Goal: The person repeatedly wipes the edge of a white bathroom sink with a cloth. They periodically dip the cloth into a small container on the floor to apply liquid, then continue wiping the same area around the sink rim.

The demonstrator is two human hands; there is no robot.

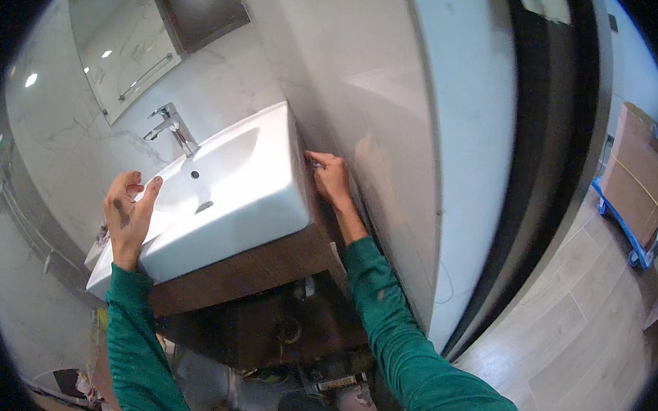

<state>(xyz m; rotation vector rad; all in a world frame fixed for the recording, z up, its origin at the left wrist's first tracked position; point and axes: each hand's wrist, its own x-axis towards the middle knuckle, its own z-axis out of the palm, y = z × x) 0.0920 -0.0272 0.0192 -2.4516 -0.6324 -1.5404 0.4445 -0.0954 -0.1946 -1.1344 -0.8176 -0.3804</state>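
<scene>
A white rectangular washbasin (235, 192) sits on a dark brown wooden vanity cabinet (249, 276). A chrome faucet (175, 130) stands at its back edge. Over the basin's left part, my left hand (129, 212) is raised with thumb and fingers apart and nothing between them; a dark smudge marks its back. My right hand (330, 179) reaches into the narrow gap between the basin's right side and the wall. Its fingers are curled and pinched close to the basin's side, and whatever they hold is too small to make out.
The marbled wall (352, 71) rises close on the right. A mirror (120, 42) hangs behind the basin. Beneath the cabinet lie a tube (342, 382) and jumbled items. Beyond the doorway, a brown panel (636, 175) rests on a blue wheeled cart (620, 227).
</scene>
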